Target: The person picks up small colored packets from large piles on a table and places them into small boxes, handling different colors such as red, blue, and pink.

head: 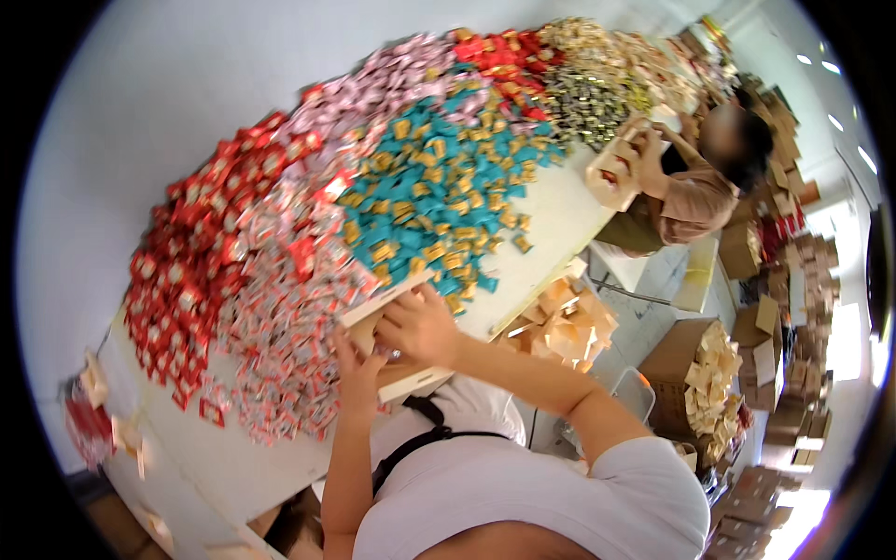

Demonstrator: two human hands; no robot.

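A cream cardboard box (414, 383) stands tilted in front of my body at the table's edge, its open side facing me. My left hand (358, 371) grips its near left wall, thumb on the inner side. My right hand (423, 327) reaches into the opening with fingers bent; the fingertips are partly hidden, so whether they hold anything is unclear. Something small and shiny shows inside, too blurred to name. Just beyond the box lie teal and gold wrapped packets (427, 189). White and red packets (287, 336) spread to its left.
Red packets (203, 238), pink packets (385, 77) and dark green packets (595, 105) are heaped along the white table (539, 217). A co-worker (700, 182) at the right handles another cream box (612, 171). Folded cartons (567, 322) and a large cardboard box (672, 364) stand beside the table.
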